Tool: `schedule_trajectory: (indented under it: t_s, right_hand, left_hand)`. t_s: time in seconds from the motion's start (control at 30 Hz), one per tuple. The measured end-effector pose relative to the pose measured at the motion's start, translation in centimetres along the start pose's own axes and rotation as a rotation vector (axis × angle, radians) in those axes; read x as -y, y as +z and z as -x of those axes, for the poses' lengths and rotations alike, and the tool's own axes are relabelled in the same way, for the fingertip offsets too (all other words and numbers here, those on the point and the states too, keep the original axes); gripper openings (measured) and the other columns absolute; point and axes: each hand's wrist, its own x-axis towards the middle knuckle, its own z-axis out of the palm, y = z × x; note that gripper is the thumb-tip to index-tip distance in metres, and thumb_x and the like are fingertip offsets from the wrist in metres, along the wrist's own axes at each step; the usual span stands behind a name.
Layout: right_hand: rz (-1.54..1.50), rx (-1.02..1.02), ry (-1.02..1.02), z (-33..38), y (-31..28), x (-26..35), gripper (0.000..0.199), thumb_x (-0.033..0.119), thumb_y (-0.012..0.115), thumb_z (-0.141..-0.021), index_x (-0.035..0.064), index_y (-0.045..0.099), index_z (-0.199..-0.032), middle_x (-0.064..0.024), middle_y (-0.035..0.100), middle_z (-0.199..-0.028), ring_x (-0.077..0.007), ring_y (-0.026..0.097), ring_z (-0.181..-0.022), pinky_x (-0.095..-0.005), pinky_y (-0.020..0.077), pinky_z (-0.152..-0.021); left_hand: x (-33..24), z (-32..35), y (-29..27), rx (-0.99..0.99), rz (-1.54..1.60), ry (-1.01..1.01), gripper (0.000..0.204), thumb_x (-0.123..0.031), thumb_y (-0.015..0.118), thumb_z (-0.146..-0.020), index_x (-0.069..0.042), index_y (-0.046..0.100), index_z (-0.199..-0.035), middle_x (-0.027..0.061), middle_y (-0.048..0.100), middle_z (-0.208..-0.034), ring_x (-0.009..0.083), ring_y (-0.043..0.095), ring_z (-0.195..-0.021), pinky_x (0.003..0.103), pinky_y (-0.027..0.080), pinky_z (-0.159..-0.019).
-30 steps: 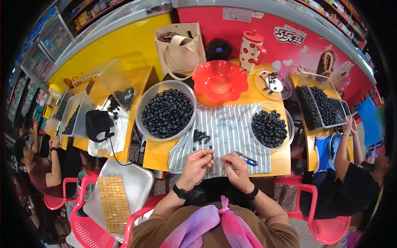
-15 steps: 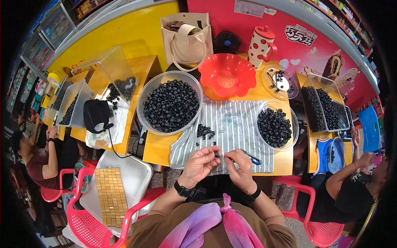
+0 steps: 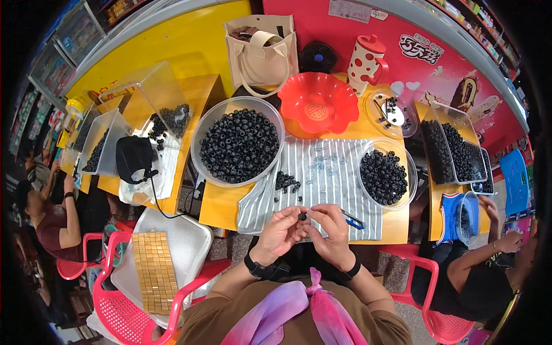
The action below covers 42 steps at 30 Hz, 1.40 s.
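Observation:
My left hand is closed, pinching a small round black part between thumb and fingertips. My right hand meets it from the right with bent, closed fingers at the part; whether they grip anything is too small to see. Both hands are over the near edge of a grey striped cloth. Just beyond them lies a loose pile of black parts. Left of the cloth stands a large clear tub full of black ring-shaped parts; to the right, a smaller clear tub holds similar black parts.
A blue-and-black pen-like tool lies right of my hands. Behind are a red scalloped bowl, a beige bag and a spotted cup. People sit at both sides; an empty pink chair stands at left.
My right hand has moved left, bringing its fingertips up against my left hand and the small black part. The person at right has shifted their arms.

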Motion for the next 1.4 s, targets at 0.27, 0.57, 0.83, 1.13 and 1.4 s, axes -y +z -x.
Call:
schedule_trajectory:
  t_s: [0.27, 0.57, 0.83, 1.13, 1.4]
  right_hand:
    - [-0.091, -0.017, 0.118, 0.9, 0.7, -0.7, 0.023, 0.002, 0.069, -0.073, 0.0021, 0.065, -0.095, -0.0142, 0.058, -0.099, -0.0285, 0.056, -0.086, -0.036, 0.0459, -0.072]
    - [0.016, 0.027, 0.114, 1.4, 0.3, -2.1, 0.02, -0.001, 0.067, -0.072, -0.0003, 0.059, -0.091, -0.0142, 0.058, -0.091, -0.0308, 0.059, -0.079, -0.0382, 0.0456, -0.067]
    - [0.741, 0.24, -0.232, 1.5, 1.2, -2.0, 0.017, 0.011, 0.055, -0.07, 0.001, 0.058, -0.083, -0.0125, 0.051, -0.082, -0.0255, 0.051, -0.075, -0.0359, 0.0398, -0.063]
    - [0.738, 0.313, -0.381, 1.3, 1.5, -2.6, 0.013, 0.01, 0.055, -0.069, 0.0, 0.056, -0.076, -0.0121, 0.049, -0.079, -0.0254, 0.05, -0.074, -0.033, 0.0423, -0.063]
    - [0.657, 0.435, -0.386, 0.5, 0.8, -2.8, 0.01, 0.011, 0.055, -0.068, 0.0019, 0.053, -0.073, -0.0124, 0.048, -0.081, -0.0259, 0.049, -0.075, -0.0339, 0.0427, -0.064]
  left_hand:
    - [0.5, 0.0, 1.3, 0.008, -0.162, 0.067, 0.028, -0.016, 0.049, -0.098, -0.001, 0.055, -0.12, 0.0063, 0.065, -0.091, 0.0095, 0.061, -0.069, 0.021, 0.049, -0.058]
    - [0.5, -0.2, -0.3, -0.149, -0.684, 0.328, 0.026, -0.011, 0.056, -0.095, 0.001, 0.057, -0.118, 0.0071, 0.067, -0.096, 0.008, 0.062, -0.076, 0.022, 0.049, -0.063]
    - [0.5, 0.0, -0.8, -0.237, -0.83, 0.435, 0.022, -0.007, 0.057, -0.092, 0.003, 0.06, -0.111, 0.0071, 0.068, -0.095, 0.0089, 0.062, -0.075, 0.023, 0.049, -0.067]
    - [0.4, -0.1, -1.1, -0.255, -0.871, 0.459, 0.018, -0.006, 0.058, -0.091, 0.002, 0.062, -0.107, 0.0039, 0.066, -0.088, 0.0073, 0.06, -0.073, 0.022, 0.049, -0.065]
    - [0.8, -0.3, -1.3, -0.258, -0.883, 0.496, 0.015, -0.003, 0.058, -0.09, 0.003, 0.063, -0.103, 0.0039, 0.065, -0.087, 0.0063, 0.059, -0.073, 0.022, 0.048, -0.064]
